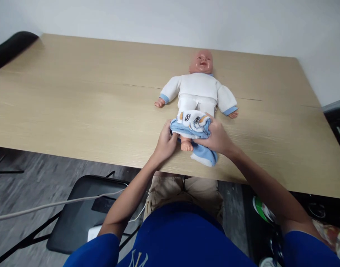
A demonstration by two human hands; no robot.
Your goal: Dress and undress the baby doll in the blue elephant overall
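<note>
At the table's (75,96) near edge, the left hand (164,142) pinches the blue pants' (192,126) waistband at nine o'clock of the doll's (199,87) legs; the right hand (217,138) grips it at three o'clock. The cloth looks soft, light and stretchy, best held at the hem. One foot is hidden.

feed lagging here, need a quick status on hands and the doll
Left hand and right hand both gripping blue-and-white knitted trousers. Trousers bunched at legs of plastic baby doll in white top, lying face-up on wooden table. One bare foot showing.
</note>
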